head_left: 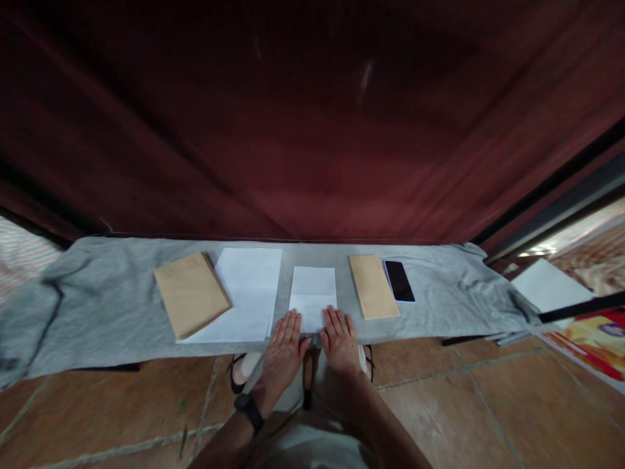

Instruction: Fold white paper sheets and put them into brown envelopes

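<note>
A white sheet of paper (313,286) with a crease across it lies in front of me on the grey cloth. My left hand (284,348) rests flat at its near left corner, fingers stretched forward. At the near right corner lies my right hand (340,342), palm down with the fingers slightly apart. To the left is a stack of larger white paper (251,286), partly covered by a pile of brown envelopes (193,293). On the right a single brown envelope (374,286) lies flat, with a phone (400,281), screen dark, along its right edge.
The grey cloth (449,293) covers a long narrow surface, rumpled at both ends. Behind it rises a dark red panel (312,163). Tiled floor (439,404) shows below the near edge. At the far right are a white board (551,286) and a red-and-yellow printed package (593,342).
</note>
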